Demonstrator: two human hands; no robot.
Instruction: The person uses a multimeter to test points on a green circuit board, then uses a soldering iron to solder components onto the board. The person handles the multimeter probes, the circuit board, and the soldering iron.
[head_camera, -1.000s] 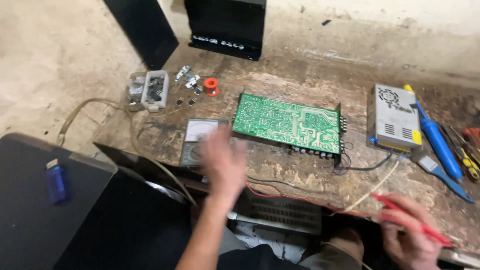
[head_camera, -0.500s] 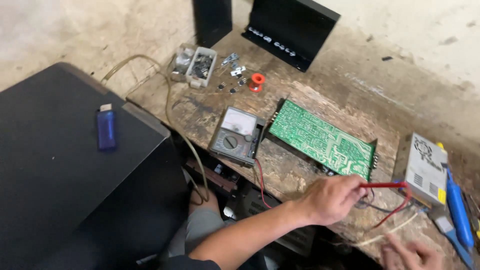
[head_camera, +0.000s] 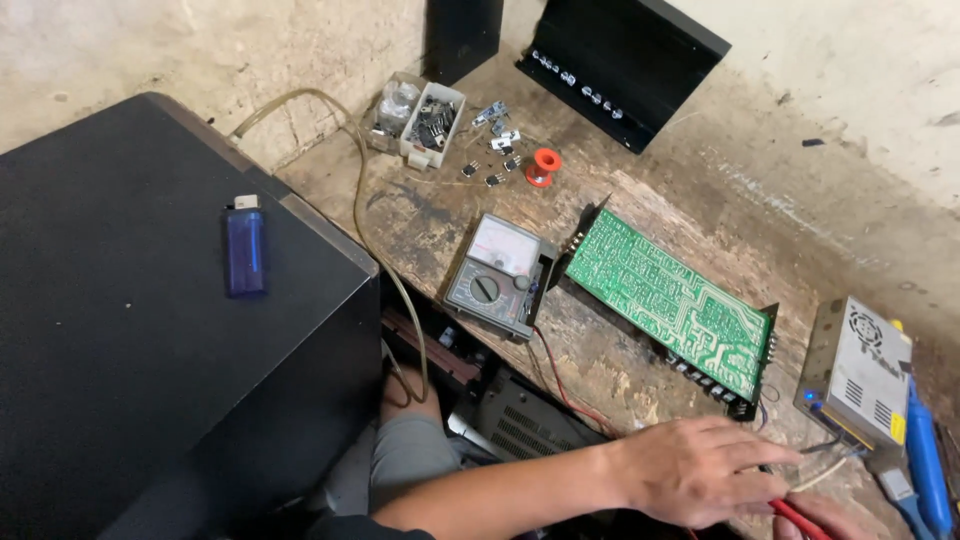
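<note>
As the left hand (head_camera: 690, 470) reaches across the wooden workbench (head_camera: 640, 180), its fingers are seen curled loosely together over a red probe (head_camera: 800, 518), though whether they are clamped on it cannot be told. Only a sliver of the right hand (head_camera: 835, 515) is shown at the lower edge, touching the same probe; its finger state cannot be judged. The green circuit board (head_camera: 675, 300) lies solder side up just beyond the hands, with the analogue multimeter (head_camera: 497, 277) beside its left end and a metal power supply (head_camera: 858, 370) to its right. A blue lighter (head_camera: 245, 250) rests on the black cabinet (head_camera: 150, 320). For clean probing, the tip is best held by its insulated shaft and set on one solder pad only, the meter dial being kept in view.
</note>
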